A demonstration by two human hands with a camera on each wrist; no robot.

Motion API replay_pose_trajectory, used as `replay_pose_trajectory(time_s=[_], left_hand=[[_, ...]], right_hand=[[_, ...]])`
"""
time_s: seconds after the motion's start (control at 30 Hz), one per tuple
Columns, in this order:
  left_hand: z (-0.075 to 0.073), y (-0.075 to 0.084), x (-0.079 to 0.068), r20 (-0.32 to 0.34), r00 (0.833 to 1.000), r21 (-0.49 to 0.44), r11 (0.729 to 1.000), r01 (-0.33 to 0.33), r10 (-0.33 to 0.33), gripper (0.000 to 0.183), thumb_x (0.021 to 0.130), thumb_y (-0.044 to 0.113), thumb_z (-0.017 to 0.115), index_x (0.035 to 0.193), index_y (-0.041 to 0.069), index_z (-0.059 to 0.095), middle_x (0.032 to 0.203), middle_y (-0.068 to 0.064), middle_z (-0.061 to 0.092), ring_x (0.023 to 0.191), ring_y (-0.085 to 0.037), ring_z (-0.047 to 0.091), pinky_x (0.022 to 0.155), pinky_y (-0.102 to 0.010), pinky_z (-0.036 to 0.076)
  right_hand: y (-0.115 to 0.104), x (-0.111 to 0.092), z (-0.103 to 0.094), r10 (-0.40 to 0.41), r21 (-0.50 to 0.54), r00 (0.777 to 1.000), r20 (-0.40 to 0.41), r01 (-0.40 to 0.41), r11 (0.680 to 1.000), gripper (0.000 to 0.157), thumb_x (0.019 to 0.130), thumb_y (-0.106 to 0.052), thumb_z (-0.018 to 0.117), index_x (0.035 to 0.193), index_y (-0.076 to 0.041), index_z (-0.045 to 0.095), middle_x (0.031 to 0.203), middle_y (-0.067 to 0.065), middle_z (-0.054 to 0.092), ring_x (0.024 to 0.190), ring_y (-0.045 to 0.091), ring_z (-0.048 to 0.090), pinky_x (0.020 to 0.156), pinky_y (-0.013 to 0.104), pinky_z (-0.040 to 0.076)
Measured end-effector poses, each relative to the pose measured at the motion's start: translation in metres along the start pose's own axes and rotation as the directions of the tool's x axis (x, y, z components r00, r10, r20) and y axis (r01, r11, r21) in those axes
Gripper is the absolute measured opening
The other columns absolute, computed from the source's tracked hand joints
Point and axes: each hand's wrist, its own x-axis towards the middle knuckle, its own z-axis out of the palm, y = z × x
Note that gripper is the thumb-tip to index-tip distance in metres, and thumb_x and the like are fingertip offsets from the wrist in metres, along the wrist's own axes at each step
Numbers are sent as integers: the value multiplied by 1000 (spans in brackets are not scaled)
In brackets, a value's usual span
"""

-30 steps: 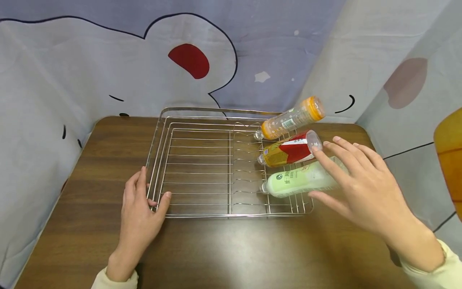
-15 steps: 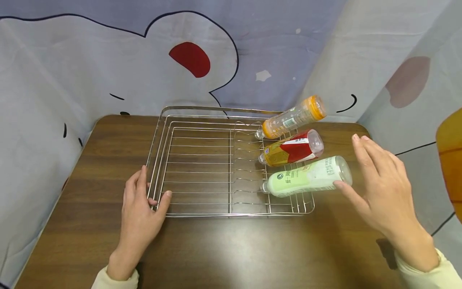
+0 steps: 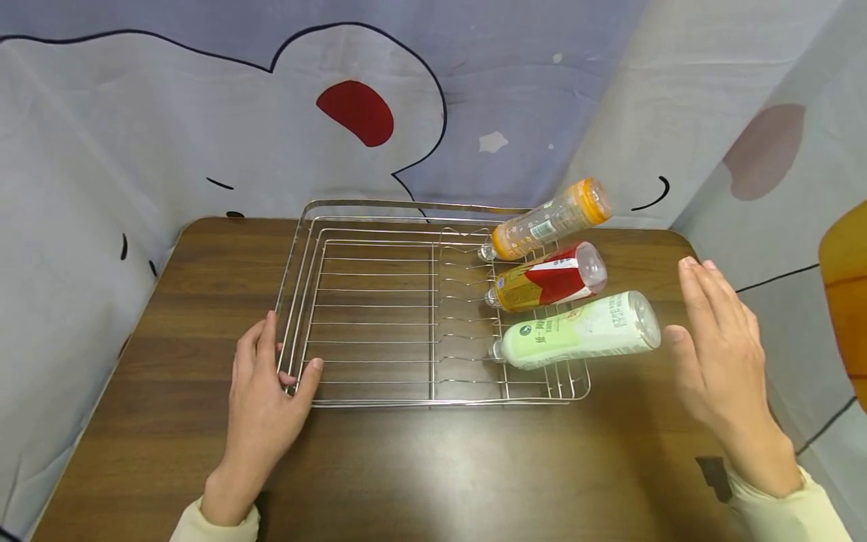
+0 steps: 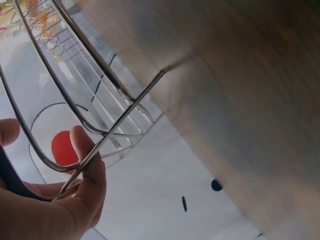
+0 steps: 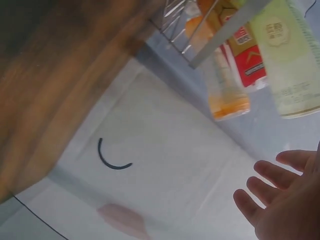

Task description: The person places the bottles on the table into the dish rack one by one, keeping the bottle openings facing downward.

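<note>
A metal wire rack (image 3: 379,406) stands on the table. My left hand (image 3: 260,410) holds its left end; in the left wrist view the fingers (image 4: 92,175) curl round the rim wire. Three empty-looking bottles lean neck-down on the rack's right part, bases raised to the right. Nearest me is a pale green bottle (image 3: 576,331), then a red and gold bottle (image 3: 550,277), and farthest a clear bottle with orange bands (image 3: 550,223). My right hand (image 3: 725,361) hovers right of the green bottle's base, fingers extended, a gap between them and holding nothing.
The brown wooden table (image 3: 440,474) carries the rack. A printed cloth (image 3: 515,113) hangs behind and along both sides. At the right edge an orange object (image 3: 850,301) is partly cut off. The rack's left part shows bare parallel wires.
My right hand has let go of the green bottle's base and drawn away to the right. The bottle stays leaning in place. My left hand keeps its place on the rack.
</note>
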Motion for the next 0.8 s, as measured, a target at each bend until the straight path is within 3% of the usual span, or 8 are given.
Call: replay_pose_trajectory(time_s=[0.37,0.63,0.8], left_hand=[[-1,1,-2,19,1000,-7,1000,-2,2,89,100,21,79,173,-1,31,164,-25,41,89,-33,68,90,-54,50],[-4,0,-2,39,999,-27,999,-17,18,87,103,20,77,173,-2,30,164,-27,39,109,-43,67,92,-59,55],[-5,-3,-2,50,998,-29,998,-48,49,83,107,22,71,173,-2,29,164,-28,38,118,-45,62,96,-64,51]], right_hand=[[22,-6,6,72,16,996,56,-73,997,64,118,-44,40,168,-5,46,171,22,46,164,41,34,128,70,23],[34,-10,12,122,-17,981,148,-121,992,62,119,-38,41,170,-3,41,176,20,38,168,39,25,130,71,17],[39,-10,14,128,-52,967,220,-119,992,61,119,-34,38,172,-2,36,179,19,32,169,39,21,132,69,14]])
